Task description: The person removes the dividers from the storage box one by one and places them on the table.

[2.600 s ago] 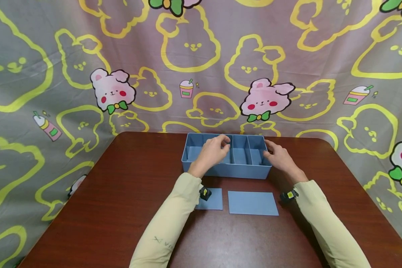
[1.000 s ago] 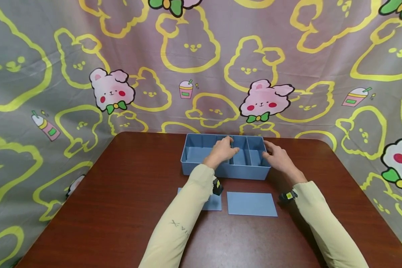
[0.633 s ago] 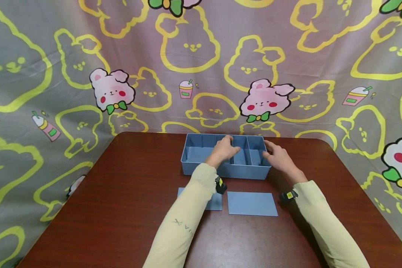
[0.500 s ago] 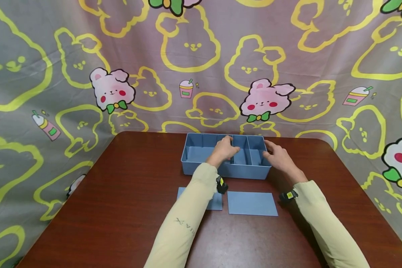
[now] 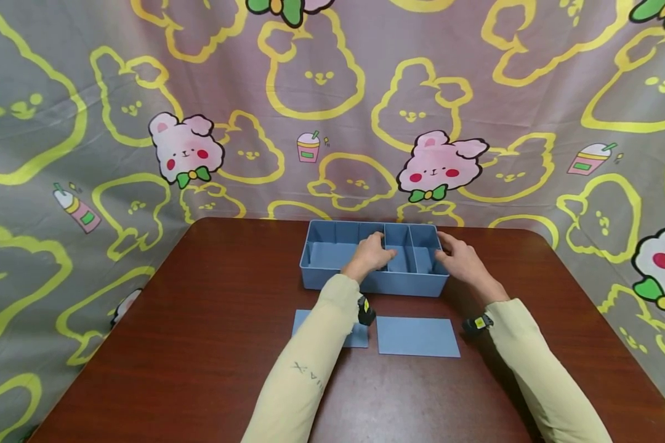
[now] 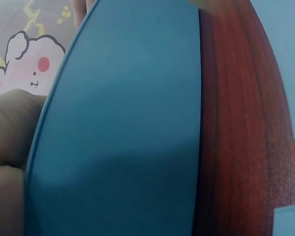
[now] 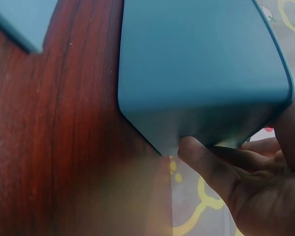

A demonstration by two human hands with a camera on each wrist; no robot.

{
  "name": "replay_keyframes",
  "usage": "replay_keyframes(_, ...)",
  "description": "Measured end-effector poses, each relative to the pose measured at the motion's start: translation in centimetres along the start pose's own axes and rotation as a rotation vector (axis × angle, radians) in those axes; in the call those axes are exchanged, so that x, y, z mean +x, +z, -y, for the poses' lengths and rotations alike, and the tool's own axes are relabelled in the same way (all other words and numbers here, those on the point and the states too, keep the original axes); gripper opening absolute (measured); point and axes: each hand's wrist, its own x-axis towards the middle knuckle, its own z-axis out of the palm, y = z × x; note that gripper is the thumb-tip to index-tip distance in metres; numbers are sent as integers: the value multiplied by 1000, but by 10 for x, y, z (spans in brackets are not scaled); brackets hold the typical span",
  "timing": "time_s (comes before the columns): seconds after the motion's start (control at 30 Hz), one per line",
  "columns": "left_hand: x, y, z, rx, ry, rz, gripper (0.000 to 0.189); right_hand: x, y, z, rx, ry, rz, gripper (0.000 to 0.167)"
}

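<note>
A long blue storage box [image 5: 404,285] stands at the table's far side, with thin upright dividers splitting its right part. My left hand [image 5: 368,255] reaches over the front wall and pinches the left divider [image 5: 386,232], thumb on its right side. The fingertips are hidden down inside the box. In the left wrist view, the front wall [image 6: 118,108] fills the middle, and part of the hand [image 6: 10,142] shows at the rim. At the right end my right hand [image 5: 464,258] grips the end wall; in the right wrist view its fingers [image 7: 196,155] press the outside.
Two flat blue panels lie on the brown table in front of the box: a right panel [image 5: 418,336] and a left panel [image 5: 357,335], partly covered by my left sleeve [image 5: 305,363]. Behind the table hangs a patterned curtain [image 5: 227,92].
My left hand has moved right from above the box's middle to the left divider, and its fingers have since dropped slightly lower. My right hand stays at the box's right end.
</note>
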Motion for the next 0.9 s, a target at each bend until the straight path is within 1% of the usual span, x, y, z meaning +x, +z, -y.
replay_keyframes(0.2,-1,1,2,28,6,26,63,-2,0,1,-1,-15,-6,61)
replay_keyframes(0.4,-3,0,1,29,-13,56,67,-1,0,1,2,-4,6,60)
replay_keyframes(0.5,-4,0,0,34,-14,54,69,-1,0,1,1,1,7,60)
replay_keyframes(0.7,-5,1,0,53,-5,24,67,-2,-1,2,-1,-4,7,60)
replay_keyframes(0.9,-7,0,3,70,35,6,60,-1,1,2,3,-2,3,60)
